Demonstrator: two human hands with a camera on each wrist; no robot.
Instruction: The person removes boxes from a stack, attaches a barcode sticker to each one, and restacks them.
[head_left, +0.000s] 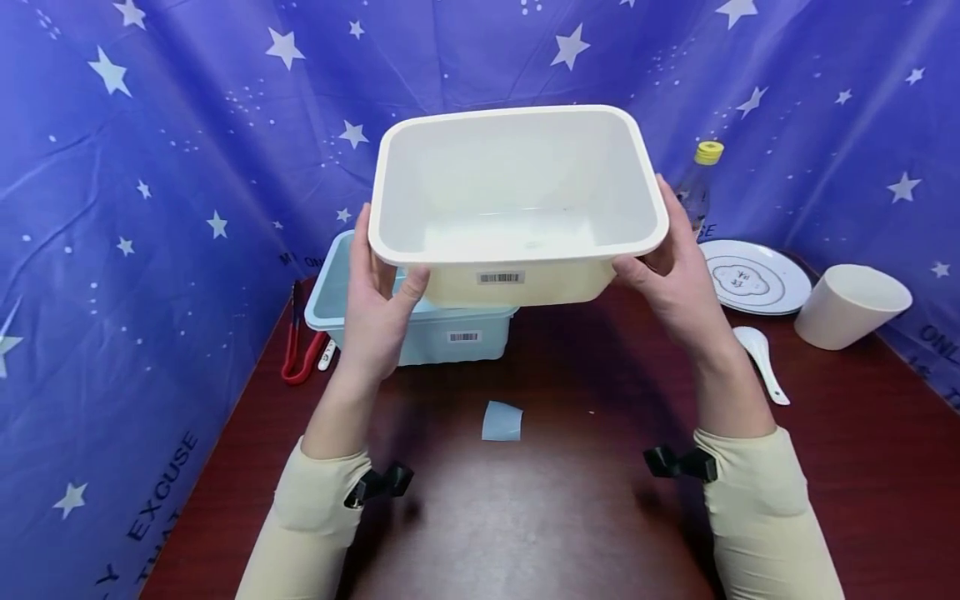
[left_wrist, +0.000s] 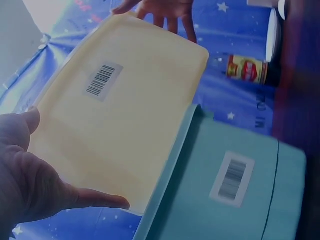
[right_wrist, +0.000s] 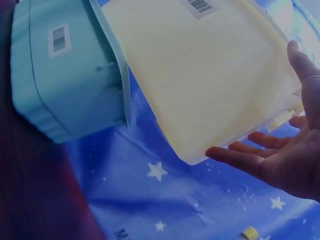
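The white tub (head_left: 517, 192) hangs in the air above the blue tub (head_left: 352, 308) and the dark surface (head_left: 570, 500). In the head view I have my left hand (head_left: 378, 304) and right hand (head_left: 675, 275) at its two ends, thumbs under the rim, fingers lying flat along the walls. It looks light, stiff and smooth, so I judge the rim the safest hold. The left wrist view shows its pale underside (left_wrist: 120, 115) between both palms. The right wrist view shows my right fingers (right_wrist: 240, 160) spread, nearly straight, under the base.
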